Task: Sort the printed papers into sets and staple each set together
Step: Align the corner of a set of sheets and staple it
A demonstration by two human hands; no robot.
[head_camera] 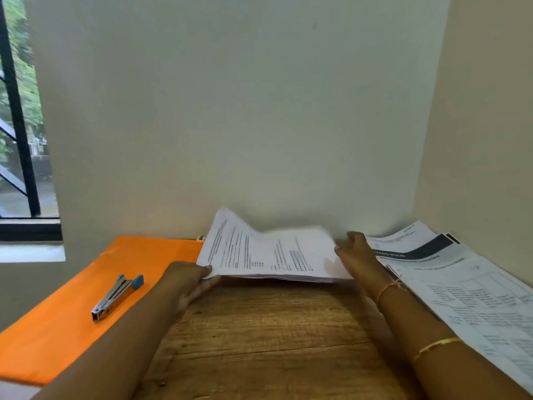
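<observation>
Well left of the grip, the stapler (115,297) lies on an orange folder (57,327), nobody touching it. Little risk there, but it's off to one side of both hands. Reaching for it means letting go w/ one hand, and the stack would be at its loosest just then.

The left hand (190,281) pinches the stack's near left corner, thumb on top and fingers curled underneath, w/ that corner raised off the table (274,336). The stack (277,255) sits between the two hands, back by the wall, a thick wad of printed pages. Its top sheets bulge, and the far left corner curls up high, away from the thumb. That's the weak spot imo: only one corner is clamped, so upper pages could slide or fan out and sets get mixed.

The right hand (357,255) is at the stack's right edge, touching it, but it's blurred. Can't tell whether the fingers clamp the pages or just push against them. If it only pushes, the wad may buckle more in the middle.

Just right of that hand, more sheets (467,290) lie spread and overlapping, the forearm passing over their edge. A careless sweep could drag them, or stray pages from the stack could land among them, i.e. piles muddled.
</observation>
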